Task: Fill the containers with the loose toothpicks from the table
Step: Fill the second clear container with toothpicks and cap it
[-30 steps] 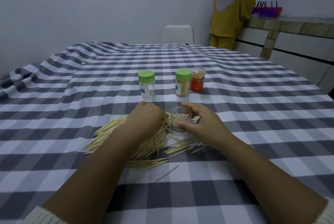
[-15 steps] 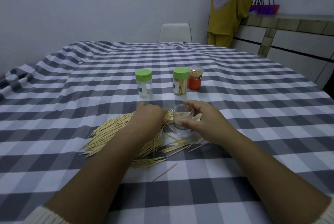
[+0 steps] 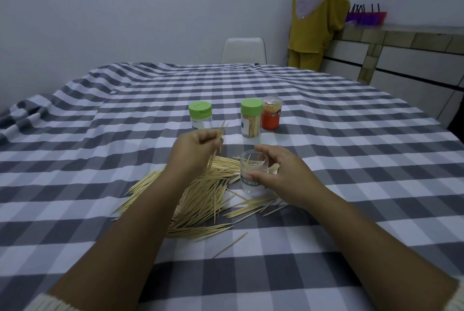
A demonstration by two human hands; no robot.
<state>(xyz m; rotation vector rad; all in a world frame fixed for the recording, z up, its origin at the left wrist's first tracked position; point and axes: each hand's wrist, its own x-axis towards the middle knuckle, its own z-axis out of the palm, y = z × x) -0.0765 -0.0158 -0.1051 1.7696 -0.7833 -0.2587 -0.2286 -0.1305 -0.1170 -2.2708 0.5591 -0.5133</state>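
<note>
Left hand (image 3: 194, 152) is up off the tabletop (image 3: 351, 160), pinching a few toothpicks (image 3: 218, 143); right hand (image 3: 281, 175) curls round the open clear container (image 3: 252, 175), a few sticks apparently inside. The loose pile (image 3: 200, 197) sprawls at 7 o'clock from that container. At 12 o'clock stand two green-lidded jars (image 3: 200, 117) and an orange one (image 3: 271, 116).
</note>
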